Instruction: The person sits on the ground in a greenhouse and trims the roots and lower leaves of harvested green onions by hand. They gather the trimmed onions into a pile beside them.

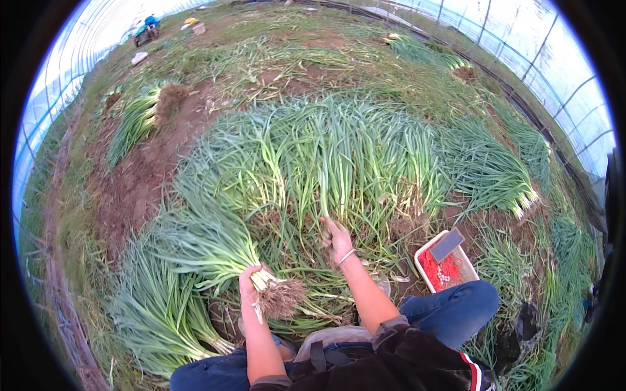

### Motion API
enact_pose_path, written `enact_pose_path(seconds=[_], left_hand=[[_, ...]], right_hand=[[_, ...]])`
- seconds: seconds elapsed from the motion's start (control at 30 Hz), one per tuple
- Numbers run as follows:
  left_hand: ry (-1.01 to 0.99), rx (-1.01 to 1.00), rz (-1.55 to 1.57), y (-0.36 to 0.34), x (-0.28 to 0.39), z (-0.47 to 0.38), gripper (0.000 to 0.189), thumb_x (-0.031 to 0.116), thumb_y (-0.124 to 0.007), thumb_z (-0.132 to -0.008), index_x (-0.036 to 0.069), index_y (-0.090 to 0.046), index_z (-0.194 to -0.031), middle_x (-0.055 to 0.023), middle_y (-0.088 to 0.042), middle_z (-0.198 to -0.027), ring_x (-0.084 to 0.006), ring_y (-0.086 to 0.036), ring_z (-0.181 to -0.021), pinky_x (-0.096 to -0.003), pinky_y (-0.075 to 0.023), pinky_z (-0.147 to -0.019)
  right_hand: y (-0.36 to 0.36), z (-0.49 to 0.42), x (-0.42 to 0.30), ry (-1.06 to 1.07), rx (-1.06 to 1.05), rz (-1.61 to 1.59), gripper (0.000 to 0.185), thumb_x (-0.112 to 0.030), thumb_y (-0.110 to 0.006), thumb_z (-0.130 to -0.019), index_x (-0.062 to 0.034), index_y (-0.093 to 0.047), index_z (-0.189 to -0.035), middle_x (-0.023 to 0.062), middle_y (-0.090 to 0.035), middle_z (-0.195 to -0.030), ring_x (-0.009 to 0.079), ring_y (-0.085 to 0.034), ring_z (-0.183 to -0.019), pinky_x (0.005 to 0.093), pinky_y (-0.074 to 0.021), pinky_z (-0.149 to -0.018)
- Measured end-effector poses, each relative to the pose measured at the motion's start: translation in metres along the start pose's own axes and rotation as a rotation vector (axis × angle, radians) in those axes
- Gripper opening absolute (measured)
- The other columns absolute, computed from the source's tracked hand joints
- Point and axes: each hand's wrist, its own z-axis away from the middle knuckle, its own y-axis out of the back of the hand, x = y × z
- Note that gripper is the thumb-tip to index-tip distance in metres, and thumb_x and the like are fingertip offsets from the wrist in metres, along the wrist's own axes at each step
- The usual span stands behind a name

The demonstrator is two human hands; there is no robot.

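Note:
My left hand (249, 283) grips a thick bunch of green onions (244, 259) by the white stems. Its brown roots (282, 297) point right and its leaves fan out to the upper left. My right hand (336, 240) pinches the lower end of a green onion stalk (324, 193), whose leaves run away from me into the pile. That wide pile of green onions (352, 146) covers the ground in front of both hands. Beside my left knee lie further green onions (181, 317), their pale ends towards me.
A pale plastic basket (467, 266) by my right knee holds red ties (440, 270) and a dark flat block (447, 244). Onion bundles lie at the right (494, 171) and upper left (137, 117). Plastic greenhouse walls (557, 63) curve around; a blue-topped machine (146, 30) stands far left.

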Motion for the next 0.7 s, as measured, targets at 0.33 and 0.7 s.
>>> enact_pose_path(seconds=[0.33,0.7], left_hand=[[0.052,-0.135,-0.209,0.015,-0.025,0.005,0.027,0.007,-0.062,-0.083,-0.008,-0.059,-0.105,-0.0129,-0.065,-0.083,-0.0220,-0.064,-0.071,-0.0336,-0.0547,-0.064],[-0.035,-0.005,-0.048,-0.004,-0.010,0.021,0.023,0.005,-0.061,-0.082,-0.009,-0.055,-0.100,-0.0116,-0.059,-0.075,-0.0210,-0.061,-0.066,-0.0328,-0.0528,-0.061]], right_hand=[[-0.052,0.069,0.059,0.396,-0.401,1.616,0.025,-0.033,-0.059,-0.076,-0.0118,-0.069,-0.083,0.0140,-0.066,-0.078,0.0346,-0.063,-0.077,0.0447,-0.0507,-0.069],[0.098,0.050,0.001,0.029,0.213,1.886,0.022,-0.020,-0.060,-0.070,-0.0096,-0.073,-0.084,0.0170,-0.069,-0.089,0.0339,-0.067,-0.085,0.0423,-0.0532,-0.078]])
